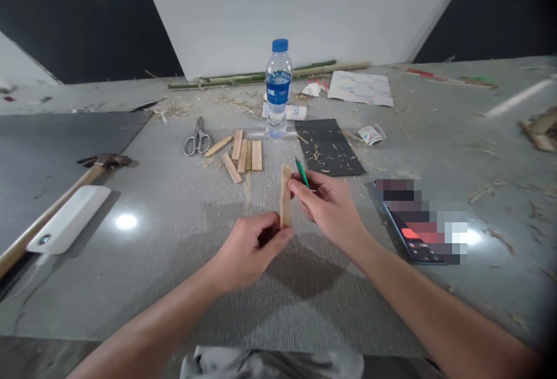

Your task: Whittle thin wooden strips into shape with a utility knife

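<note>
In the middle of the head view, a flat pale wooden strip stands nearly upright above the table. My left hand pinches its lower end between thumb and fingers. My right hand is closed around a slim green pen-like tool, whose dark tip points up and away from me. The right thumb and fingers also meet the strip's right edge near its top. Beyond the hands lie several short wooden strips, side by side and scattered, with grey-handled scissors to their left.
A water bottle stands behind the strips, left of a black sheet strewn with shavings. At left lie a hammer and a white power bank with a cable. A phone is at right. Bamboo sticks line the wall.
</note>
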Available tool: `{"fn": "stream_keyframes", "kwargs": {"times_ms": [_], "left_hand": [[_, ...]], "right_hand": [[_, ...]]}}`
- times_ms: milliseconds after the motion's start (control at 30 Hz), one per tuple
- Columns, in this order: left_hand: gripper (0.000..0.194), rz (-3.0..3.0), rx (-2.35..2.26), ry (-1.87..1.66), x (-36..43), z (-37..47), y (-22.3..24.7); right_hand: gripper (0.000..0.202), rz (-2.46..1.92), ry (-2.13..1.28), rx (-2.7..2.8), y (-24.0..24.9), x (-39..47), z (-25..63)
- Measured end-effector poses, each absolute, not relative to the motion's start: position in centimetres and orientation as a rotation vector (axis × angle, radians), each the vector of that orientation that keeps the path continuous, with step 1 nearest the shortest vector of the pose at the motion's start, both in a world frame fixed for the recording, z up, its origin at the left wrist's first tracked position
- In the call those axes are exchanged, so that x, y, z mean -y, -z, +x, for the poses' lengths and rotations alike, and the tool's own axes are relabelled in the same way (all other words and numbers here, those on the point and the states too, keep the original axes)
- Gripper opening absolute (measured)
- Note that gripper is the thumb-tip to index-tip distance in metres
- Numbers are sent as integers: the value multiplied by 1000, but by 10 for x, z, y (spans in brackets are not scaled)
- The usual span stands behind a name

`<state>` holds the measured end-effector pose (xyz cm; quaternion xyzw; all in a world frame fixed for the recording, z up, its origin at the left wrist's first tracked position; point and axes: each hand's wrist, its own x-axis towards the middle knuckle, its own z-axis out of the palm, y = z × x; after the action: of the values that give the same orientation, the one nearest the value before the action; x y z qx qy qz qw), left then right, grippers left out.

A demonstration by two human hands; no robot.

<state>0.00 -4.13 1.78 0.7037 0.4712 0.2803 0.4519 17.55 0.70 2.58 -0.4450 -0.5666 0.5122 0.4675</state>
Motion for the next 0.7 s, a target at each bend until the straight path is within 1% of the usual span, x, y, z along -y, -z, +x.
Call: {"fn": "stream_keyframes", "kwargs": {"times_ms": [200, 467, 600, 700], "left_hand": [[34, 1687, -1175, -680, 41, 0, -11], [38, 1600, -1238, -695, 43, -1, 2], [45, 1454, -1347, -716, 42, -1, 2], [51, 1286, -1381, -778, 40, 2, -2]], "right_hand": [[21, -1155, -1211, 1346, -22, -2, 179], [20, -1107, -1246, 1371, -18, 4, 176], [39, -1143, -1276, 1421, -18, 6, 179], [42, -1160, -1303, 1481, -21, 9, 181]]}}
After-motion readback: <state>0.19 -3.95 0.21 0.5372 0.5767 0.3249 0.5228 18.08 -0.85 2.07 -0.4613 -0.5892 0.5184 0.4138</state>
